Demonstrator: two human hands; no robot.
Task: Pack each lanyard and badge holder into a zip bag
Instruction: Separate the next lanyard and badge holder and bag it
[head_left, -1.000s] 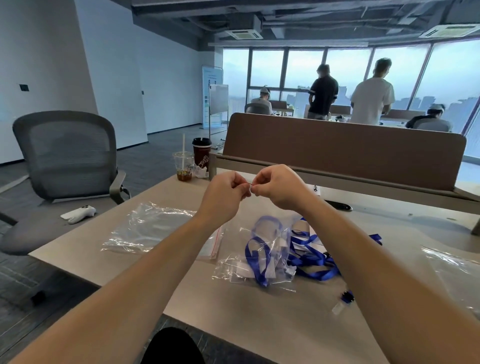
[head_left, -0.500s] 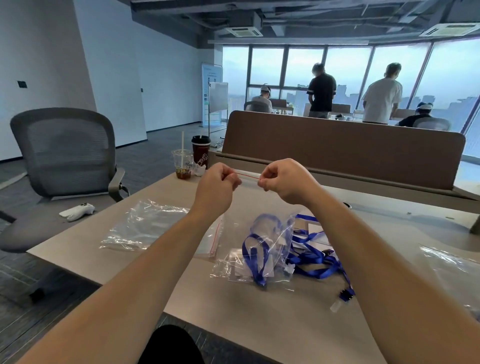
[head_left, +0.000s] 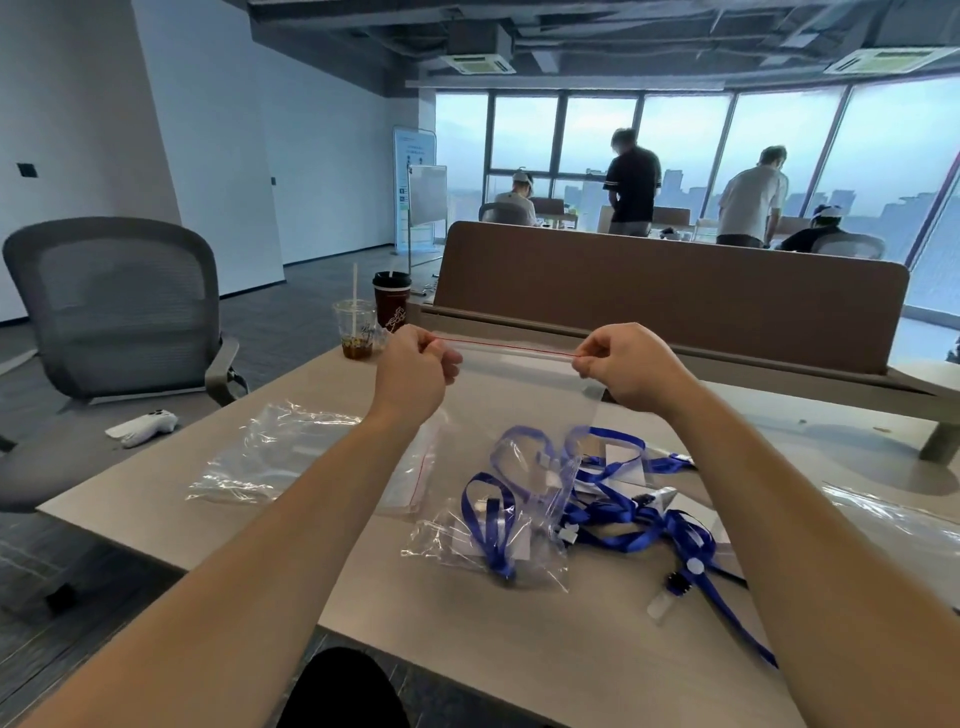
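Note:
I hold a clear zip bag (head_left: 519, 410) up over the table, its red zip line stretched level between my hands. My left hand (head_left: 415, 374) pinches the left end of the zip strip and my right hand (head_left: 631, 366) pinches the right end. A blue lanyard with a badge holder (head_left: 524, 467) hangs in the bag's lower part. Below it lies a packed bag with a blue lanyard (head_left: 491, 540). A tangle of loose blue lanyards and badge holders (head_left: 644, 514) lies to its right.
Empty zip bags (head_left: 275, 457) are piled at the table's left and more clear plastic (head_left: 893, 525) lies at the right edge. Two drink cups (head_left: 374, 322) stand at the far left corner by a brown desk divider (head_left: 675, 291). A grey chair (head_left: 119, 317) holds a white controller (head_left: 145, 427).
My hands have slid apart along the zip strip, from touching at the middle to its two ends. The bag has risen and now hangs stretched wide.

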